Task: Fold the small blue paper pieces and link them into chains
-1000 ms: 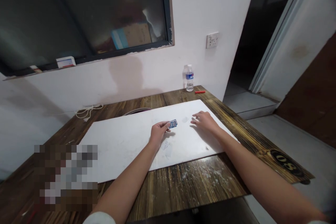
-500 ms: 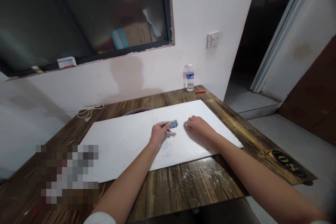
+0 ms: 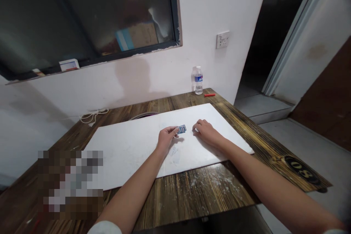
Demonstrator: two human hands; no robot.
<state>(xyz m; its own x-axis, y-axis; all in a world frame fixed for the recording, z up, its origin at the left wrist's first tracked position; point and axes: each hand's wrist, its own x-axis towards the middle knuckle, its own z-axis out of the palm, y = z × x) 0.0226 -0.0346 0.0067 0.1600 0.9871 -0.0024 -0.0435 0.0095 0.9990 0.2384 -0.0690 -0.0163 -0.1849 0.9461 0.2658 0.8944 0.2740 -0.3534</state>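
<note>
Beyond the white board (image 3: 123, 157), a large flat sheet on a dark scorched-wood table (image 3: 192, 190), rose a white wall (image 3: 214, 3) with a dark glazed window (image 3: 90, 11) and a wall socket (image 3: 222, 40). Past the board's far edge, a plastic water bottle (image 3: 199, 80) stood upright, a red stick (image 3: 210, 95) lying just to its right. Past the board's far left corner lay a loose white cord (image 3: 91, 116). A pixelated patch (image 3: 70, 184) covered the table off the board's near left corner.

On the board, about mid-length and nearer the far edge: a small blue-and-white card (image 3: 181, 129), lying flat. Left hand (image 3: 166, 138) was against the card's left end, narrow pinch or mere touch, cannot tell. Right hand (image 3: 206, 133) lay palm down on the board just right of the card, apart from it, fingers loosely curled, holding nothing
</note>
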